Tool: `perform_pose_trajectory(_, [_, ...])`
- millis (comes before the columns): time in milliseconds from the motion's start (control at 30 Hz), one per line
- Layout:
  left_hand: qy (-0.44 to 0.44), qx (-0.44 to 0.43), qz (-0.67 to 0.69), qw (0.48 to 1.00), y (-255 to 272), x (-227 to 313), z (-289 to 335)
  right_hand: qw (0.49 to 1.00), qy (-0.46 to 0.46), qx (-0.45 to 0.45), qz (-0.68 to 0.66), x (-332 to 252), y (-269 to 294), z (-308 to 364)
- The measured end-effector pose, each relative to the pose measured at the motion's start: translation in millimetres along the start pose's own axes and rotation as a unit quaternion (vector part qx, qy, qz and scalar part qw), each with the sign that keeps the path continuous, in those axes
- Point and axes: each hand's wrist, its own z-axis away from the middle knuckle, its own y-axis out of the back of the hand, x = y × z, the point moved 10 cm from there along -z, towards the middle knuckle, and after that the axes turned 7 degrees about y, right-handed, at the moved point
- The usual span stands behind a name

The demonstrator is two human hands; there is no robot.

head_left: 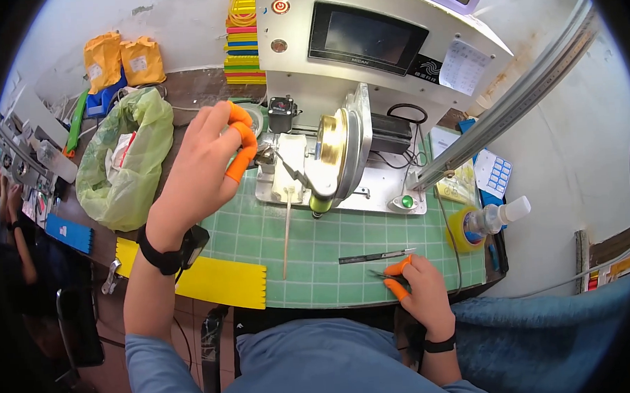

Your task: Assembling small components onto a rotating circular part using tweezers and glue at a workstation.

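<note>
Over the green gridded mat (311, 267), the right hand (423, 290) pinches slim dark tweezers (379, 274), probably light, springy and best held mid-shank, while the left hand (202, 159) curls beside the machine's metal fitting (266, 156), its grip impossible to tell.

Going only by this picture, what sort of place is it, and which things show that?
Probably a small workshop or assembly station: there is a bench machine with a gold-coloured wheel, a green gridded mat in front, and orange finger covers being worn.
</note>
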Motion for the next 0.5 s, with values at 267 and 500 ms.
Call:
perform_pose_trajectory(267, [0.125, -0.052, 0.028, 0.99, 7, -51, 7, 0.989, -0.023, -0.059, -0.132, -16, -6, -1])
perform_pose_trajectory(500, [0.189, -0.105, -0.177, 0.96, 52, -96, 45, 0.964, -0.055, -0.115, -0.232, -14, -20, -4])
